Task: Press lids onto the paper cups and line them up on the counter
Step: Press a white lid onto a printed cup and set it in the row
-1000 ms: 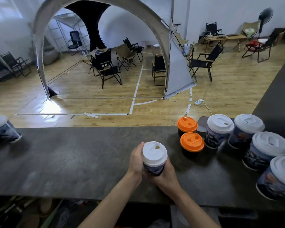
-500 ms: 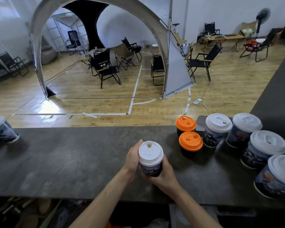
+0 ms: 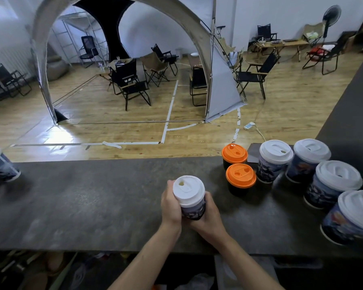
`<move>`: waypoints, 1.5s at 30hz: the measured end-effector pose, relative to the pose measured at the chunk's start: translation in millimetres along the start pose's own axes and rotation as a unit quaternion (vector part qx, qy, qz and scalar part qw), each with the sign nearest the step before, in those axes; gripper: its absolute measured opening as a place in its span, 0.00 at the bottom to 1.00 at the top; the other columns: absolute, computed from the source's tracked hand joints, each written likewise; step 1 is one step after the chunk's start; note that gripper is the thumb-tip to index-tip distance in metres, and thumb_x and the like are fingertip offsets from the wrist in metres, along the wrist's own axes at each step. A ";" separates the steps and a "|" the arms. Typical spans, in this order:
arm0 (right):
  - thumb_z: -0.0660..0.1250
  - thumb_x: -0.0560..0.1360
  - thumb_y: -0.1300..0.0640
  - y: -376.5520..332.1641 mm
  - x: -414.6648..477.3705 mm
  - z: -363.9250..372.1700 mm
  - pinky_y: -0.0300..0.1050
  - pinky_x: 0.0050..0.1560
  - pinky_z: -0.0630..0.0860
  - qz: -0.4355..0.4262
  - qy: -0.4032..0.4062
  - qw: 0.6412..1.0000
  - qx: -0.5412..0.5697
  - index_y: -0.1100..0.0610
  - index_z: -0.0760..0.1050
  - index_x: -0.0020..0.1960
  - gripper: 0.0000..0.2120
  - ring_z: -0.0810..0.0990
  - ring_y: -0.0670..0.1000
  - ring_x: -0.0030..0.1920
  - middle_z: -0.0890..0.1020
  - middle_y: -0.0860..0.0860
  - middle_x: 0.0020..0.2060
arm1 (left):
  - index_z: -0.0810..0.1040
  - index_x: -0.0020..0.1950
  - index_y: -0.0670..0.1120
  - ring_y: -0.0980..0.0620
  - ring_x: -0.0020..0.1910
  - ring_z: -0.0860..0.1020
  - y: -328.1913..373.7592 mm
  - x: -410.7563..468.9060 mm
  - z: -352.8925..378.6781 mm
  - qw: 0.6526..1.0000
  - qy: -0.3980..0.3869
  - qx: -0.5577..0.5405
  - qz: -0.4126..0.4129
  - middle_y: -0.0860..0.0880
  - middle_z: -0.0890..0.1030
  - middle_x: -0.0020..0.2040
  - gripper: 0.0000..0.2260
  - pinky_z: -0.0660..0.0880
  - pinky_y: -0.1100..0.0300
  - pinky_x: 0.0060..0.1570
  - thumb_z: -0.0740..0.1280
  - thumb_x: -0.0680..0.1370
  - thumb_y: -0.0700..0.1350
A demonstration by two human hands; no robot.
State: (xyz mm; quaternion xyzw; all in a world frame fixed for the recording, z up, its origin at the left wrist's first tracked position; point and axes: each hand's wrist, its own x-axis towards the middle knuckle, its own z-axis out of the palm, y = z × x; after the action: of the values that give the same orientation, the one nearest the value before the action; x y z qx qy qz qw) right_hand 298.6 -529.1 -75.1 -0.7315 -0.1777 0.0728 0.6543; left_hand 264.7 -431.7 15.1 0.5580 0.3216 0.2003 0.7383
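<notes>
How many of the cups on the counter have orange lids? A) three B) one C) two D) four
C: only the far orange-lidded cup and the near orange-lidded cup have orange lids, standing right of the held white-lidded cup; every other lid is white.

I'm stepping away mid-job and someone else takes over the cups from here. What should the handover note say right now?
Hands: the left hand and the right hand both have a grip on the held cup, one on each side.
Cup: its white lid is on; how firmly it is seated cannot be judged. It is over the counter, near the front edge.
Done: two orange-lidded cups and four white-lidded cups stand at the right; a far-left cup, also lidded, sits apart.
Left: set the held cup beside the orange pair, probably fetch the far-left cup, then straighten the line.
</notes>
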 end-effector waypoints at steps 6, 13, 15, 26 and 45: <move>0.85 0.62 0.58 2.2 -0.5 -1.4 0.49 0.66 0.77 -0.003 -0.013 1.000 -0.001 0.53 0.75 0.69 0.38 0.80 0.46 0.65 0.83 0.45 0.63 | 0.86 0.51 0.40 0.47 0.48 0.85 2.9 11.9 -8.3 0.992 -0.107 0.038 -0.050 0.41 0.87 0.49 0.23 0.80 0.58 0.49 0.56 0.86 0.52; 0.86 0.58 0.51 -5.9 -3.9 0.3 0.46 0.60 0.79 -0.024 0.011 0.999 -0.027 0.46 0.72 0.64 0.39 0.81 0.42 0.61 0.81 0.37 0.59 | 0.85 0.45 0.44 0.58 0.41 0.84 -2.9 6.9 -7.7 0.997 -0.046 0.053 0.033 0.52 0.87 0.39 0.20 0.77 0.67 0.41 0.55 0.87 0.43; 0.85 0.61 0.57 -5.3 -2.9 -1.8 0.47 0.63 0.78 -0.031 0.004 0.999 -0.031 0.49 0.73 0.68 0.40 0.80 0.44 0.64 0.81 0.40 0.62 | 0.86 0.47 0.42 0.51 0.45 0.84 5.5 14.6 -10.1 0.993 -0.095 0.062 -0.016 0.46 0.87 0.44 0.20 0.79 0.61 0.47 0.56 0.86 0.46; 0.85 0.62 0.56 1.3 -1.5 -0.7 0.50 0.64 0.78 -0.023 -0.013 0.999 -0.033 0.53 0.73 0.69 0.39 0.80 0.44 0.64 0.82 0.43 0.63 | 0.85 0.50 0.37 0.52 0.41 0.85 7.7 18.2 -12.9 0.990 -0.123 0.063 -0.019 0.42 0.87 0.44 0.19 0.79 0.62 0.42 0.57 0.86 0.45; 0.86 0.62 0.54 8.2 1.5 4.1 0.39 0.62 0.76 -0.034 -0.038 0.997 -0.061 0.54 0.70 0.71 0.42 0.78 0.41 0.65 0.80 0.46 0.64 | 0.82 0.52 0.36 0.61 0.33 0.81 2.8 24.2 -14.9 0.994 -0.087 0.065 0.008 0.47 0.83 0.39 0.17 0.76 0.67 0.38 0.57 0.86 0.43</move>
State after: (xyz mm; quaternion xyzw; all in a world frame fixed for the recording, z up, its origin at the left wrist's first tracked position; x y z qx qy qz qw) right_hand 300.0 -525.4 -83.5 -0.7604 -0.2313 0.0670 0.6031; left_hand 271.7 -404.7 9.2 0.6229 0.2642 0.1358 0.7237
